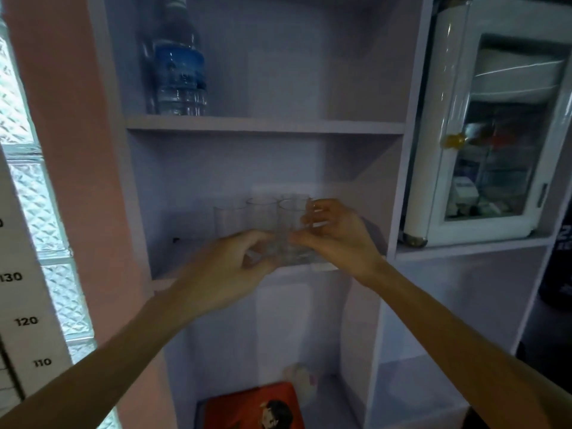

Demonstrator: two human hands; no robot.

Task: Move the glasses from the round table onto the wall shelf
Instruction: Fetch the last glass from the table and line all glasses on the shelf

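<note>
Three clear drinking glasses stand close together on the middle board of the pale lilac wall shelf [266, 124]. The left glass [229, 219] and the middle glass [263, 212] are free. My right hand [334, 233] is curled around the right glass [292, 230], fingers on its rim and side. My left hand [229, 267] is at the lower front of the glasses, its fingertips against the base of the right glass. The round table is out of view.
Water bottles [179, 72] stand on the upper board at the left. A red box [257, 410] lies on the lowest board. A white glass-door cabinet [495, 134] sits on the shelf unit to the right. A glass-block window [37, 212] is at the left.
</note>
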